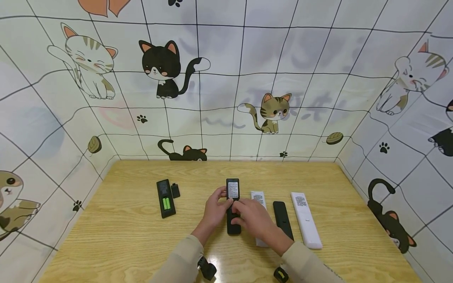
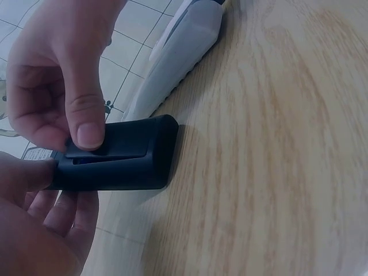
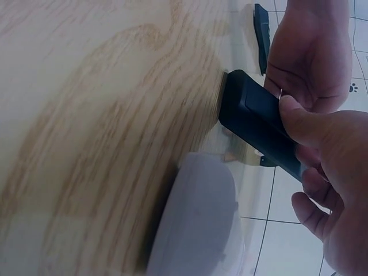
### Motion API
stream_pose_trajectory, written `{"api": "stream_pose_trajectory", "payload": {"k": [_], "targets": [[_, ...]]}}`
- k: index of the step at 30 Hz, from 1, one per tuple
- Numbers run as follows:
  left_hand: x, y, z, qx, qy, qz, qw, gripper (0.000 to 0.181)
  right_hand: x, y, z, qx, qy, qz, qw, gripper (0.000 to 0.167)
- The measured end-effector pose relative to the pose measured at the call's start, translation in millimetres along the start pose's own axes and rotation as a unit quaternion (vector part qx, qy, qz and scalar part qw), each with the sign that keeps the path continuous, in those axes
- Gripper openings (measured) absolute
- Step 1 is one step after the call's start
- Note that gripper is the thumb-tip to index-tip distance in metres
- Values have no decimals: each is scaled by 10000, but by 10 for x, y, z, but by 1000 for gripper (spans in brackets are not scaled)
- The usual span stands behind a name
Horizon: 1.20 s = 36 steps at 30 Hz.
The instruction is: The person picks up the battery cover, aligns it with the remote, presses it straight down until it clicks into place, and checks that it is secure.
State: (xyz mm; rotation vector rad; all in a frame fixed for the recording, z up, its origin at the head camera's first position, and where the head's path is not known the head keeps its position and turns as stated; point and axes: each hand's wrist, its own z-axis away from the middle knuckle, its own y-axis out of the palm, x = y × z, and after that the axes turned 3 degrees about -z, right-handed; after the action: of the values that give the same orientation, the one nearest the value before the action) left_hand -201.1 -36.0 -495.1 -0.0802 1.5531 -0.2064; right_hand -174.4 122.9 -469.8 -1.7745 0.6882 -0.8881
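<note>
Face down in the middle of the table lies a black remote control (image 1: 233, 228), with a white printed label on its upper back. My left hand (image 1: 214, 208) grips it by the side, thumb on top and fingers beneath, as the left wrist view shows. My right hand (image 1: 253, 218) pinches the remote's black battery cover (image 2: 123, 141), thumb pressed on it. Along one side of the cover a narrow dark gap shows, so it sits slightly raised. Whatever is under the cover is hidden. In the right wrist view the right thumb rests on the remote (image 3: 259, 115) too.
At left lie a second black remote (image 1: 163, 192), its compartment uncovered with green batteries (image 1: 166, 203) inside, and a loose black cover (image 1: 175, 190). To the right are a white remote (image 1: 260, 196) partly under my right arm, a black one (image 1: 281, 216) and a longer white one (image 1: 306, 220).
</note>
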Motion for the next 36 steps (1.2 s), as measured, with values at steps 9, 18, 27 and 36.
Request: {"api": "stream_pose_trajectory", "payload": {"k": [9,18,27,36], "targets": [[-10,5,-6,-14,-9,-38,10000,41,-3,4,2,-72,37,67,9999,31],[12,10,-6,7,27,21,10000,40,-3,-109,-18,189,903,-441,9948,46],[15,5,4,27,-1,7,10000,42,-65,-143,-54,723,1859,-1067,9741,74],[0,-13,19,47,61,53,10000,43,-18,-104,-71,1076,1902,-1915,9569,42]]}}
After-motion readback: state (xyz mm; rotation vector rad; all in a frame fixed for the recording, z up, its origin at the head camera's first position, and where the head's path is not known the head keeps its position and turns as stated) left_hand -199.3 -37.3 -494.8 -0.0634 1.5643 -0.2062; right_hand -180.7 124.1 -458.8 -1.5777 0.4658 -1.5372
